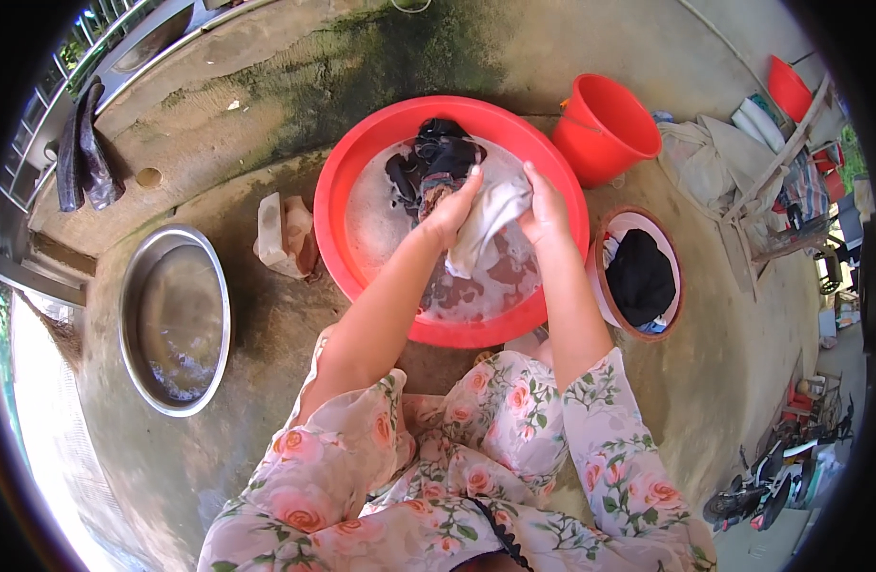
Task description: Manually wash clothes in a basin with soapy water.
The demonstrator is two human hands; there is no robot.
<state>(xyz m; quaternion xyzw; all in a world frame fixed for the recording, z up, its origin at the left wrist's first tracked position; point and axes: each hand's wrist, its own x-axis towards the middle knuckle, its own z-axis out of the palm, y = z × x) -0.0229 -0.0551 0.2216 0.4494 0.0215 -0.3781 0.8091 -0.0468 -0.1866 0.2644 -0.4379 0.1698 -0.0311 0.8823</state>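
In the head view a large red plastic basin (452, 334) holds soapy water (376, 239) with foam on it. Above the water, a wet white cloth (489, 214) is stretched between my two hands. My left hand (452, 207) grips its left side, and my right hand (545, 204) has the right side. The cloth's lower end hangs down close to the foam. Behind my left hand, dark wet clothes (445, 154) lie partly in the water, with a patterned piece (436, 191) beside my fingers. Some fingers of both hands are hidden by the cloth.
A metal basin of water (175, 322) stands left, near pale blocks (284, 232). At right are a red bucket (609, 129) and a round tub (668, 330) holding black clothing (639, 277). A stained wall (295, 86) runs behind. Dark boots (88, 154) hang at upper left.
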